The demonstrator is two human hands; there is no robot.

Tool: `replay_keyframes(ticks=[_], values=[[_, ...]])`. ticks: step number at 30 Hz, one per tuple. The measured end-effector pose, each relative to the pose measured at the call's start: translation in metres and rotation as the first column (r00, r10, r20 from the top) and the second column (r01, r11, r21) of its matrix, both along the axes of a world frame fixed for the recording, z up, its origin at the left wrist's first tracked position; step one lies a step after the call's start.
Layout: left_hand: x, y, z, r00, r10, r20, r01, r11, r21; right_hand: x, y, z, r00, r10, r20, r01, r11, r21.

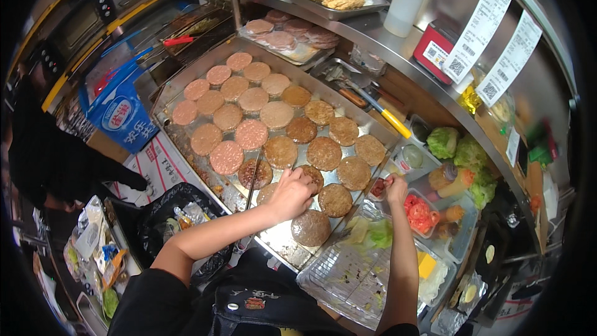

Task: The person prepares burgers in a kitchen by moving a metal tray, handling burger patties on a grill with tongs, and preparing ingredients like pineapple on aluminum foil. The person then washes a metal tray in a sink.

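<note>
My left hand (pixel 293 194) hangs over the near part of a steel griddle (pixel 289 251). Its fingers curl down above a browned patty (pixel 311 178), and what lies under the fingertips is hidden. My right hand (pixel 396 190) pinches the rim of a small container (pixel 378 188) with dark red contents, by the griddle's right edge. Rows of round meat patties cover the griddle: pink raw ones (pixel 226 157) toward the left and back, browned ones (pixel 323 153) toward the right and front. A thin metal tool (pixel 253 179) slants across a dark patty left of my left hand.
A wire rack (pixel 345 270) with lettuce, sliced tomatoes (pixel 419 213) and sauce bottles (pixel 459 182) sit at right. A yellow-handled tool (pixel 394 121) rests behind the griddle. Overhead runs a steel shelf (pixel 364 21). A black-lined bin (pixel 154 217) and another person (pixel 56 149) are at left.
</note>
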State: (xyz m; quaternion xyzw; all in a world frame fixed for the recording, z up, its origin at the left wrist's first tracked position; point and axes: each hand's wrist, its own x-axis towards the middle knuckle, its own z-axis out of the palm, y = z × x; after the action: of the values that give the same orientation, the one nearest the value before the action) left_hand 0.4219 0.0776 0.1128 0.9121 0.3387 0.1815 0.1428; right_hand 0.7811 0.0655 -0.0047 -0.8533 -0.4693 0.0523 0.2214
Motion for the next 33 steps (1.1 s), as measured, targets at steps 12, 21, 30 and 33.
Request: replay_keyframes(ticks=[12, 21, 30, 33], values=[[-0.03, -0.014, 0.008, 0.999, -0.046, -0.028, 0.045, 0.999, -0.01, 0.028, 0.005, -0.013, 0.976, -0.091, -0.199, 0.113, 0.988, 0.101], [-0.125, 0.004, 0.014, 0.909, 0.413, 0.053, -0.413, 0.911, -0.011, 0.01, -0.006, 0.073, 0.87, 0.131, -0.476, 0.15, 0.849, 0.507], [-0.1, 0.033, 0.043, 0.827, 0.289, 0.481, 0.039, 0.825, -0.563, -0.242, 0.002, 0.192, 0.658, 0.571, -0.49, -0.416, 0.819, 0.396], [-0.125, 0.034, 0.031, 0.772, 0.429, 0.469, 0.28, 0.433, -0.857, -0.295, -0.005, 0.17, 0.604, 0.611, -0.512, -0.403, 0.788, 0.465]])
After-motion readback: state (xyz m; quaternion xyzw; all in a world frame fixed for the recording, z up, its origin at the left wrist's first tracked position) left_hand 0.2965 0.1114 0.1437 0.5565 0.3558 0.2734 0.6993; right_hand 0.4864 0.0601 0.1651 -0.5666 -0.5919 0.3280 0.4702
